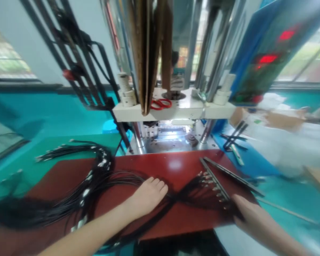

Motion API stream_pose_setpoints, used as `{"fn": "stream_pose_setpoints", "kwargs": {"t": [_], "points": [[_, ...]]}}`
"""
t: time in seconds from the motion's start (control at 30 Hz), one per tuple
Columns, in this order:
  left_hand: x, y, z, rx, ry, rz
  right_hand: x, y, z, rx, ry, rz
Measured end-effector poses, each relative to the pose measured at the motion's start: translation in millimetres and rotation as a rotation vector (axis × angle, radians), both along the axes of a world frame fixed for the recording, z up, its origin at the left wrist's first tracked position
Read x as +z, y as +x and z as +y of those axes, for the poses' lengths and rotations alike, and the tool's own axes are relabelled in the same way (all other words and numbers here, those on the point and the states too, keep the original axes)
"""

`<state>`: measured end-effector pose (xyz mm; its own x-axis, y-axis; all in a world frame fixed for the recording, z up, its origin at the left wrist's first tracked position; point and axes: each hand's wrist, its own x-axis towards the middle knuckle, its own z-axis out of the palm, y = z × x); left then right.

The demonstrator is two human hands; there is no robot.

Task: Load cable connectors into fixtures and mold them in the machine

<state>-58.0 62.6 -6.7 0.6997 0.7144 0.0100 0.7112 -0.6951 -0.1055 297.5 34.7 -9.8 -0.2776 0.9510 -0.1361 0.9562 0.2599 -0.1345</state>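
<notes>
My left hand [150,193] is closed, fingers curled over a bundle of black cables [126,179] on the red-brown board. The cables run beneath it to the right, where their metal ends [206,179] fan out along a slim metal bar [216,179]. My right hand [246,211], smeared by motion, is closed around the near end of that bar. Its fingertips are partly hidden. A second metal bar [234,176] lies beside the first, apart from my left hand.
Ahead stands a press with a white plate [186,113], red-handled scissors [161,104] on it and a lit work area [173,137] below. More black cables [18,209] lie left on the red-brown board [154,161]. Right are a blue mat [258,161], dark strips [236,137] and white bags [280,142].
</notes>
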Motion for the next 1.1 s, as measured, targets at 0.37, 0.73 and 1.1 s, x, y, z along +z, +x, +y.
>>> {"fn": "stream_pose_setpoints", "kwargs": {"t": [0.37, 0.73, 1.1], "points": [[11.3, 19.0, 1.0, -0.023, 0.013, -0.008, 60.7, -9.2, 53.6, -0.139, -0.083, -0.053], [36.7, 25.7, 20.7, 0.124, 0.112, -0.097, 112.4, -26.0, 122.0, -0.184, 0.258, 0.082], [52.5, 15.6, 42.3, 0.314, 0.087, -0.045, 63.1, -84.0, 230.2, 0.002, 0.169, 0.280]]}}
